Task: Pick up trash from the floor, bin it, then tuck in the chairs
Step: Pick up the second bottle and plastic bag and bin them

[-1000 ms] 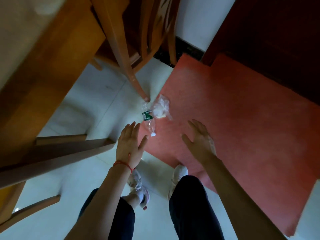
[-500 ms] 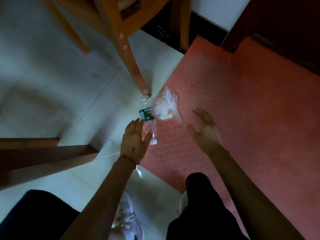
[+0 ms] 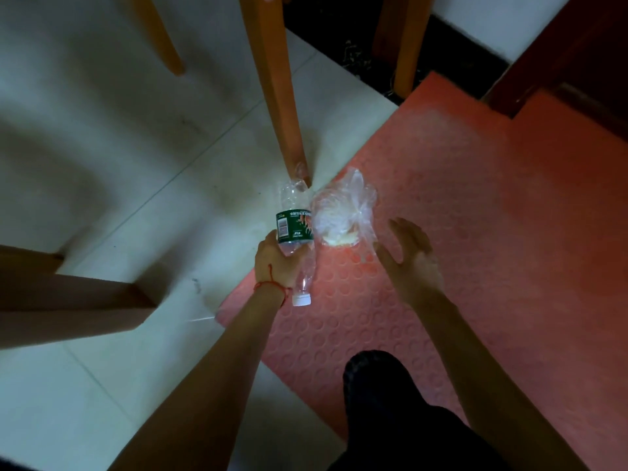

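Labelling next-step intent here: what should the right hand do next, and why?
Probably close on the crumpled clear plastic bag. The left hand already grips the clear plastic bottle with the green label, while the right hand hovers open just beside the bag on the red mat.

I see pale tiled floor (image 3: 102, 164) on the left w/ thin grout lines, and a red mat (image 3: 475, 232) w/ embossed circles covering the right part; its near-left corner sits on the tile. A clear plastic bottle (image 3: 294, 229), green label, white cap, lies across the mat's left edge, base end on tile, touching the foot of an orange wooden chair leg (image 3: 278, 96). Just beside it, on the mat, lies a crumpled clear plastic bag (image 3: 343, 212) w/ sth pale inside. Two more chair legs stand farther back: one on tile at far left, one by the mat's far corner, on dark flooring along the wall. Brown wooden piece (image 3: 68, 300) at left edge, can't tell what.
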The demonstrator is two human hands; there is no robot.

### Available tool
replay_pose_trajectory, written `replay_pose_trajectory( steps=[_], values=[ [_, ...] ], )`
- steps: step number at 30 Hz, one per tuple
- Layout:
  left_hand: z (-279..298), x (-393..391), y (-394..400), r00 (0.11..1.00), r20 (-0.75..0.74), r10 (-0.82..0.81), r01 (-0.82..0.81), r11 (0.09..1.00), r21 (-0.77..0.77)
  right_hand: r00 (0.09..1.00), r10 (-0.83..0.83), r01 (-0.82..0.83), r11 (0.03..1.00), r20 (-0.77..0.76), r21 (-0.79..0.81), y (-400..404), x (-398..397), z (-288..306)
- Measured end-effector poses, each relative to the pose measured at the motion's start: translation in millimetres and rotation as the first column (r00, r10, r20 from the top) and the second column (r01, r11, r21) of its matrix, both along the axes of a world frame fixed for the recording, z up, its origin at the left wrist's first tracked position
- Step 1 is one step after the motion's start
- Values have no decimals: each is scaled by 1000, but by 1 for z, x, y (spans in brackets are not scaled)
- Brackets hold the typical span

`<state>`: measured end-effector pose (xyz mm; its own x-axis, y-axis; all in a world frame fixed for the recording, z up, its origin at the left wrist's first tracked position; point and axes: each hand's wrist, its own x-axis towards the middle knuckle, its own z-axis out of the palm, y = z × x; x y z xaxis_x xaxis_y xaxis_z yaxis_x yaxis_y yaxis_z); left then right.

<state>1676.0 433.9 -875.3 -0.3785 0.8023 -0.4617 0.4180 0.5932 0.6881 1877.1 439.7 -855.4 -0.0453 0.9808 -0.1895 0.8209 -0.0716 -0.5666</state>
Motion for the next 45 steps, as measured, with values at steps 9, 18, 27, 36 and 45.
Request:
replay_pose_trajectory(
  steps=[9,18,27,36,45],
  values=[
    [-13,2,8,988,115,101,-83,985,-151,996,-32,33,999,-86,7,-2,0,-10],
    [-9,-26,-7,808,441,391,-325,920,-220,863,-359,311,932,-355,-186,40,-26,-29],
    [-7,-45,-16,776,517,361,-323,932,-166,822,-454,363,883,-345,-297,83,-46,-63],
    [-19,-44,-17,771,514,376,-326,926,-188,801,-486,359,857,-348,-370,91,-63,-92],
    [-9,-41,-5,775,496,393,-347,919,-185,734,-569,399,803,-370,-442,82,-59,-62]
  ],
)
